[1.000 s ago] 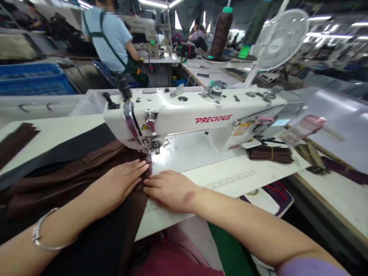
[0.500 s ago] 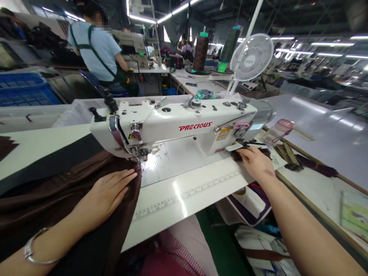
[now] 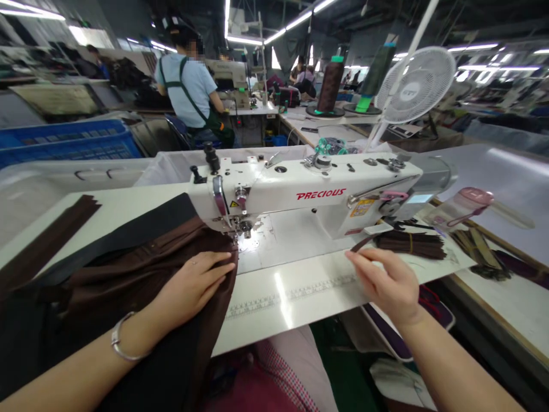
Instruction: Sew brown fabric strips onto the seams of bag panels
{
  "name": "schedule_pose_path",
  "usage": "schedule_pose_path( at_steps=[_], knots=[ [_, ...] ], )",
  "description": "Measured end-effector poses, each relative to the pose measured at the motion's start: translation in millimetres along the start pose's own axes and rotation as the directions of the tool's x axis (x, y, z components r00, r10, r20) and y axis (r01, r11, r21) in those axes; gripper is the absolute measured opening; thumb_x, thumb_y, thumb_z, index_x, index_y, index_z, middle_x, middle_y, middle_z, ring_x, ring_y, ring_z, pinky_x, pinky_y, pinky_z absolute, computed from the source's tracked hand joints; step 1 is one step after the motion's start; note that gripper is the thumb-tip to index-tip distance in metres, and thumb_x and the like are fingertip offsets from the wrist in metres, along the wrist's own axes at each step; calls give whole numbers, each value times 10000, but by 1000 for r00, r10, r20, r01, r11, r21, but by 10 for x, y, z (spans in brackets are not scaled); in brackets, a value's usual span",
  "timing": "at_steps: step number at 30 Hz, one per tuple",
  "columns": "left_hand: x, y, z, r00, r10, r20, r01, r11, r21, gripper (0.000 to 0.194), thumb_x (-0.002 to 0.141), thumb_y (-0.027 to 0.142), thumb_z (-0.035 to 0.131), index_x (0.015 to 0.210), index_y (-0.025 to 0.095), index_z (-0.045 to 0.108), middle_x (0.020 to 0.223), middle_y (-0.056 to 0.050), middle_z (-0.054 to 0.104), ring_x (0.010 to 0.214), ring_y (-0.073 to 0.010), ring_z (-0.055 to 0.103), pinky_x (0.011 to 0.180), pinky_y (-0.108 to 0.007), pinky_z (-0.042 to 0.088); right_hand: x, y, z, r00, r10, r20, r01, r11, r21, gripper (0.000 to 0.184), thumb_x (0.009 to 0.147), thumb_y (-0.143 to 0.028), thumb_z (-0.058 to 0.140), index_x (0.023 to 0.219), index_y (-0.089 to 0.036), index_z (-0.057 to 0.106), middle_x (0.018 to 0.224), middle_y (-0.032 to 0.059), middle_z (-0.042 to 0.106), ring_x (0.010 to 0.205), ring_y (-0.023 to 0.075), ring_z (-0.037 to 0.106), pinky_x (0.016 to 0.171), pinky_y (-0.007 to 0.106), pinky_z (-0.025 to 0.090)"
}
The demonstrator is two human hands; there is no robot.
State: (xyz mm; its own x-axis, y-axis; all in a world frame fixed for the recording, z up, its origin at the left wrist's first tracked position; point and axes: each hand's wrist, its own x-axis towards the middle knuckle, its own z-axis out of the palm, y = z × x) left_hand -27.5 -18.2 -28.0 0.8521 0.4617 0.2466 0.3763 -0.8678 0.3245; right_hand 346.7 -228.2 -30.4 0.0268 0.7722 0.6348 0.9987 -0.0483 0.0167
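1. Head camera: a sheaf of long brown strips (image 3: pixel 55 234) lies toward the left end of the white bench (image 3: pixel 47 214), aslant and apart from the needle, a position that seems to leave the sewing area free.
2. Brown cloth (image 3: pixel 141 263) and black fabric (image 3: pixel 124 226) spread over the left part of the bench and spill past its front edge, the bench probably bearing much of their weight. The brown cloth's right border reaches the needle area (image 3: pixel 235 236), apparently under the presser foot, though the contact is too small to confirm.
3. A left hand (image 3: pixel 193 286) rests palm down on the brown cloth near that border, fingers extended and close together, clamped on nothing; the flat touch likely holds the layers smooth against the bench.
4. Behind the hand stands the sewing machine (image 3: pixel 278 189), its lamp lighting the plate, while a printed ruler (image 3: pixel 295 294) runs along the front edge.
5. Over the front edge, right of center, a right hand (image 3: pixel 390 280) pinches a short brown strip (image 3: pixel 362 244) between thumb and fingers, a light end grip that leaves most of its length exposed.
6. Near the bench's right end, a bundle (image 3: pixel 409 245) sits cinched by a yellow band, presumably to stay tidy within reach.
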Motion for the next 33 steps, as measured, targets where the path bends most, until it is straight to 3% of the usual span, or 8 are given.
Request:
schedule_pose_path(
  at_steps=[3, 8, 14, 17, 21, 23, 27, 33],
  knots=[
    [60, 471, -146, 972, -100, 213, 198, 838, -508, 328, 971, 373, 448, 1118, 206, 689, 1069, -98, 689, 1002, -196, 642, 922, -365, 520, 152, -820, -35, 911, -378, -165, 412, 825, 387, 349, 888, -161, 539, 1229, -162, 614, 1200, 124, 656, 1135, 253, 590, 898, 397, 550],
    [151, 866, -201, 831, -374, 412, 444, 1, -896, 397, 933, 444, 530, 1143, 132, 658, 1034, -139, 714, 878, -186, 700, 861, -360, 561, 358, -1736, 51, 760, -556, -337, 625, 484, 612, 258, 874, -84, 529, 1098, -43, 648, 1052, 115, 710, 1062, 215, 630, 915, 326, 563],
    [50, 891, -203, 785, -510, 353, 338, -124, -933, 300, 891, 342, 616, 1039, 87, 669, 937, -127, 714, 788, -162, 696, 801, -314, 567, 324, -1951, 143, 789, -524, -321, 588, 491, 642, 259, 909, -77, 476, 1080, -71, 671, 1041, 92, 720, 968, 186, 657, 876, 287, 568],
    [7, 857, -273, 794, -520, 316, 389, 35, -920, 308, 935, 377, 530, 915, 111, 683, 829, -64, 679, 603, -86, 607, 626, -236, 535, 327, -1959, 125, 778, -559, -287, 585, 477, 656, 267, 930, -97, 449, 1084, -77, 666, 1032, 96, 719, 964, 179, 656, 874, 282, 564],
    [67, 548, -437, 932, -362, -20, 300, 798, -522, 230, 940, 309, 532, 993, 178, 713, 852, -33, 627, 648, -95, 556, 634, -246, 500, 499, -1816, 248, 704, -677, -216, 628, 451, 634, 265, 914, -108, 479, 1126, -87, 638, 1053, 121, 702, 909, 199, 653, 791, 341, 576],
    [161, 305, -424, 975, -143, -167, 124, 985, -119, 203, 937, 238, 537, 1017, 187, 716, 952, -57, 629, 853, -148, 585, 807, -305, 502, 691, -1686, 413, 670, -732, -124, 642, 487, 592, 252, 919, -133, 474, 1108, -120, 640, 1024, 114, 697, 832, 195, 644, 727, 360, 563],
    [359, -118, -124, 991, 73, -110, -38, 957, 289, 211, 945, 178, 500, 977, 140, 705, 975, -88, 635, 928, -186, 574, 858, -344, 493, 1103, -1479, 833, 691, -721, 47, 586, 597, 548, 203, 924, -180, 483, 1000, -169, 671, 896, 72, 681, 772, 179, 617, 701, 351, 520],
    [375, -368, 153, 986, 162, -27, -149, 953, 263, 233, 946, 151, 471, 1055, 130, 676, 1040, -89, 654, 989, -186, 577, 909, -353, 493, 1214, -1419, 1114, 778, -615, 127, 451, 688, 569, 201, 923, -204, 489, 979, -169, 679, 939, 90, 661, 908, 213, 593, 797, 380, 494]
  ],
)
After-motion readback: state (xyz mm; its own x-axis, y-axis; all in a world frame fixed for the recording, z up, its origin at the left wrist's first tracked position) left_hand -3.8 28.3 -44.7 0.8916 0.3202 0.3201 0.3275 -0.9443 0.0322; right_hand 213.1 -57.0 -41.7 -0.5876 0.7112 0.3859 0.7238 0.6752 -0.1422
